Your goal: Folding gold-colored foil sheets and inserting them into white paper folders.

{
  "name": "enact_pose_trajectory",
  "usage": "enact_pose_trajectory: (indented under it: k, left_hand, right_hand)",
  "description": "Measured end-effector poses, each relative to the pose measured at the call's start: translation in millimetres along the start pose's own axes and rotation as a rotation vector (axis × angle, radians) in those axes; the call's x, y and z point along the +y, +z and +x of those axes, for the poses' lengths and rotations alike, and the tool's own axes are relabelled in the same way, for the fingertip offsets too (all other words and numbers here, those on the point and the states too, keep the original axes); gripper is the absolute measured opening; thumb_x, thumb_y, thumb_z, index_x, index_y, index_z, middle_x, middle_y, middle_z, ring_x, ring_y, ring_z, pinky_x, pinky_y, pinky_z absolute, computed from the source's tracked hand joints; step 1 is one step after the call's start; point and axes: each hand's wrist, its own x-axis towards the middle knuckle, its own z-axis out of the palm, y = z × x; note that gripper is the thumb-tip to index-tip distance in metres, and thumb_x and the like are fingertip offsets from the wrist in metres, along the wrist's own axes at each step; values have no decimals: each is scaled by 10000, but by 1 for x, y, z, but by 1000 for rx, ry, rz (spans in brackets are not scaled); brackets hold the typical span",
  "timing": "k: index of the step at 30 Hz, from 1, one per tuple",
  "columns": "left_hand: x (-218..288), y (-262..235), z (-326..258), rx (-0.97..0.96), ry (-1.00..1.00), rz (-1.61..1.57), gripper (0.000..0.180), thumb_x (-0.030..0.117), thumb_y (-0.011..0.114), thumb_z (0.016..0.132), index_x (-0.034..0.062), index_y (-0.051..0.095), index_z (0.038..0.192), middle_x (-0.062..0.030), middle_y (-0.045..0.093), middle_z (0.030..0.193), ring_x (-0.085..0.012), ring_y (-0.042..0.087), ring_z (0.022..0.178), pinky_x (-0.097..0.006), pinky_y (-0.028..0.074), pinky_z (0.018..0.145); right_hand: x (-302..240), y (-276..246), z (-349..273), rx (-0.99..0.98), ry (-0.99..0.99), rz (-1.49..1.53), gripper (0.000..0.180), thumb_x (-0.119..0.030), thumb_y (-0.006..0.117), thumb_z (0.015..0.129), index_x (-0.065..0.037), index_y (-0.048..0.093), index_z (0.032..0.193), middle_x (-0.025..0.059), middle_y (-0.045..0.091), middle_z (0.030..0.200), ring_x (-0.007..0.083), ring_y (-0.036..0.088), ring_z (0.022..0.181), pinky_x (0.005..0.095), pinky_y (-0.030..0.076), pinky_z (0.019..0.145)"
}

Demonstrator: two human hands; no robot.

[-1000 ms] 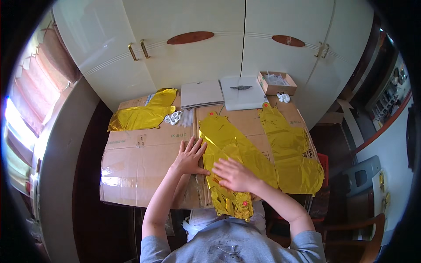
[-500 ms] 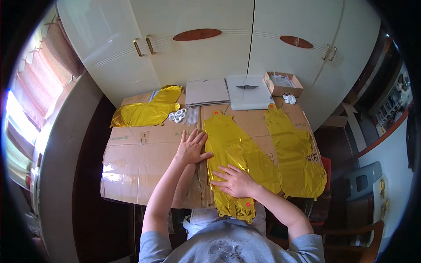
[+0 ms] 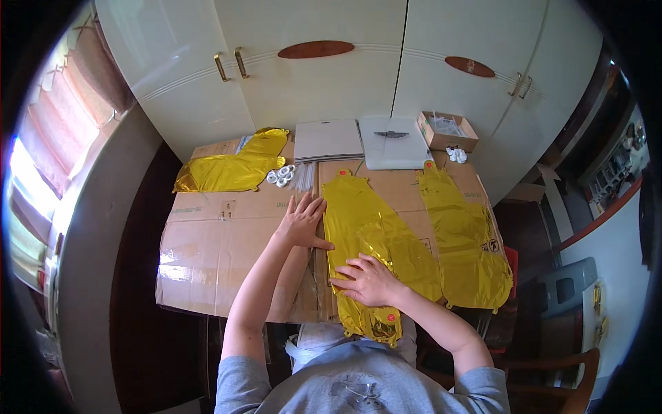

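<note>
A flat gold foil balloon (image 3: 372, 224) lies in front of me on the cardboard, its near end hanging over the table's edge towards my lap. Small red round stickers mark its far and near ends. My left hand (image 3: 301, 221) rests with fingers spread at the balloon's left edge, the thumb on the foil and the other fingers mostly on the cardboard. Lower down, my right hand (image 3: 370, 281) lies on the foil with its fingers apart. To the right is a second flat gold foil balloon (image 3: 465, 241); a folded gold foil piece (image 3: 231, 169) sits at the far left.
Cardboard sheets (image 3: 207, 255) cover the table. Along the back are rolls of white tape (image 3: 281, 176), clear thin sticks (image 3: 303, 176), grey flat boards (image 3: 327, 140), a white flat case (image 3: 394, 145) and a small box (image 3: 448, 131) of clear pieces. Behind stands a white cabinet (image 3: 317, 83).
The right hand's fingers have bent slightly and lifted a little on the foil. My left hand stays at the balloon's left edge. The view has shifted slightly.
</note>
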Motion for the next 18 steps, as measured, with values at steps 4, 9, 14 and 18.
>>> enact_pose_trajectory:
  k: [4, 9, 14, 18]
  left_hand:
    - [1, -2, 0, -28, -4, 34, 1348, 891, 606, 538, 17, 270, 1507, -150, 281, 1557, -368, 133, 1478, -625, 111, 1160]
    - [2, -2, 1, -29, -10, 51, 1372, 907, 597, 516, 16, 269, 1506, -137, 276, 1559, -355, 139, 1479, -623, 122, 1160]
    - [1, 0, 3, -20, -29, 35, 1256, 882, 540, 637, 16, 269, 1507, -154, 274, 1561, -340, 126, 1486, -625, 99, 1160]
    - [4, -3, 8, 0, -55, 50, 1131, 845, 465, 745, 20, 295, 1499, -140, 292, 1555, -299, 140, 1489, -618, 98, 1162]
  right_hand:
    - [1, 1, -1, -49, -18, -9, 361, -378, 553, 939, -386, 588, 1299, -7, 520, 1386, 263, 456, 1281, 480, 299, 1102]
    - [3, -1, -4, -79, -61, 0, 370, -379, 564, 934, -428, 578, 1300, -82, 468, 1463, 290, 416, 1320, 531, 279, 1111]
    - [0, 0, -6, -123, -109, -33, 366, -415, 535, 948, -446, 561, 1312, -109, 464, 1466, 329, 333, 1395, 623, 233, 1115]
    - [1, 2, -7, -137, -112, -7, 361, -441, 499, 964, -454, 548, 1321, -124, 449, 1475, 345, 279, 1431, 656, 188, 1129]
